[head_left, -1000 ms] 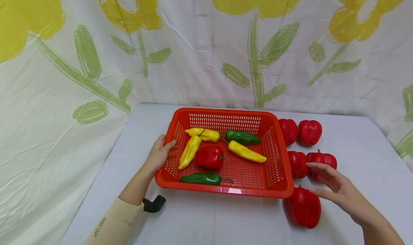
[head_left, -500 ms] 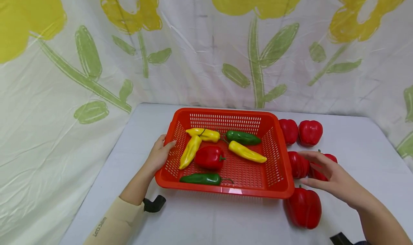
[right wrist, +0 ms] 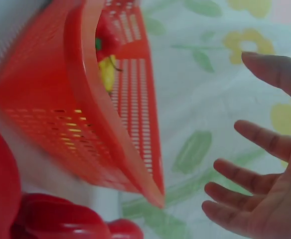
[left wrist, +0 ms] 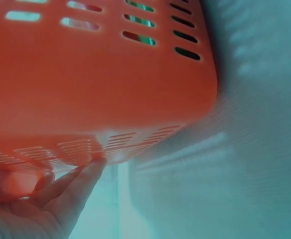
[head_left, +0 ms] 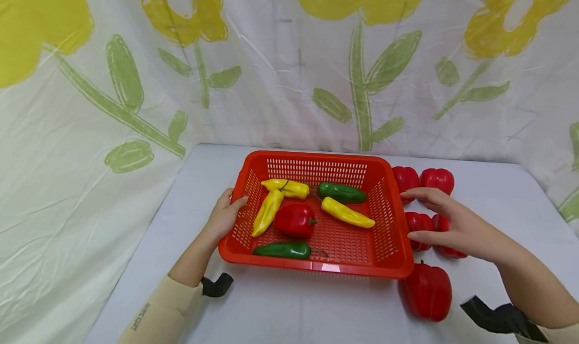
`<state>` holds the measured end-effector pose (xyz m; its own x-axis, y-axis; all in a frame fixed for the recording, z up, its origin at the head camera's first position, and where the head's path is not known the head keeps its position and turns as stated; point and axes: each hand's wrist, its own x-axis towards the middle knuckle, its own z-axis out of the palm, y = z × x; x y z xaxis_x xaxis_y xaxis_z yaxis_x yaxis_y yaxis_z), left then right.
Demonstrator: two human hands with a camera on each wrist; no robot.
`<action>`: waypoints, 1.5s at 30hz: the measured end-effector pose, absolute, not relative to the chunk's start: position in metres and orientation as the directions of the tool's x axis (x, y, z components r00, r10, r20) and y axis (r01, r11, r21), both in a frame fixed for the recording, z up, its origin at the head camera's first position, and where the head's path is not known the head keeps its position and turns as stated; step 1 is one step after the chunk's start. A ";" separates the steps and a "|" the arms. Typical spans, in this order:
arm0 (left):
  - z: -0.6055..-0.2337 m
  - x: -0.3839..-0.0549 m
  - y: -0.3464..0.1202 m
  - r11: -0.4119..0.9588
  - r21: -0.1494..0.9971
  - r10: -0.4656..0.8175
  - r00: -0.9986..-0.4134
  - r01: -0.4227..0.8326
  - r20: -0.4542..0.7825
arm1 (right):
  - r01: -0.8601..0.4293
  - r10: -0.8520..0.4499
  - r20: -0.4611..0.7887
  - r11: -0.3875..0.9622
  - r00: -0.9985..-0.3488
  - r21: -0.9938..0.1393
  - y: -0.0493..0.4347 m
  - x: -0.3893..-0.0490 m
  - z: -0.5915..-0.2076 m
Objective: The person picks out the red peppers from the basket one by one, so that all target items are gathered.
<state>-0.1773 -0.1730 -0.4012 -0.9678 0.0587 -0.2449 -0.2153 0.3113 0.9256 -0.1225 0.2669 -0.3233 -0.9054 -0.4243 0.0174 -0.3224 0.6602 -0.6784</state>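
A red plastic basket (head_left: 312, 267) stands on the table. My left hand (head_left: 224, 216) grips its left rim, thumb over the edge; in the left wrist view the fingers (left wrist: 80, 186) lie along the basket's outside. My right hand (head_left: 448, 223) hovers beside the right rim, above red bell peppers (head_left: 418, 222), its fingers spread and holding nothing. The right wrist view shows a gap between that hand (right wrist: 265, 184) and the basket (right wrist: 80, 99). Inside lie a red bell pepper (head_left: 293, 221), long yellow peppers (head_left: 346, 213) and two long green peppers (head_left: 281, 250).
Several red bell peppers stand right of the basket: a back pair (head_left: 437, 179), a middle pair partly hidden by my right hand, and a front one (head_left: 426, 292). A flower-printed curtain (head_left: 280, 107) hangs behind the white table (head_left: 294, 309).
My right hand has moved forward and left, from above the middle and front bell peppers to beside the basket's right rim. The left hand and the basket have stayed still.
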 end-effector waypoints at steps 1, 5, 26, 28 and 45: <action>-0.402 -0.177 -0.173 0.313 0.924 0.057 -0.967 -0.218 -0.247 | -0.329 -0.441 0.009 0.658 -0.898 -0.678 0.263 -0.125 -0.321; -0.405 -0.178 -0.175 0.316 0.920 0.055 -0.964 -0.230 -0.260 | -0.326 -0.480 -0.046 0.659 -0.876 -0.678 0.248 -0.134 -0.315; -0.403 -0.177 -0.174 0.320 0.917 0.041 -0.964 -0.237 -0.263 | -0.381 -0.573 -0.176 0.712 -0.800 -0.590 0.197 -0.173 -0.311; -0.404 -0.177 -0.174 0.320 0.918 0.043 -0.964 -0.236 -0.263 | -0.387 -0.582 -0.187 0.714 -0.792 -0.583 0.193 -0.175 -0.310; -0.405 -0.181 -0.173 0.317 0.928 0.060 -0.972 -0.197 -0.227 | -0.478 -0.697 -0.215 0.651 -0.684 -0.590 0.159 -0.194 -0.312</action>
<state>-0.1808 -0.1734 -0.4054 -0.9721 0.0598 -0.2270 -0.1971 0.3172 0.9276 -0.1939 0.1594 -0.3123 -0.6842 -0.6968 -0.2152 -0.4777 0.6512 -0.5897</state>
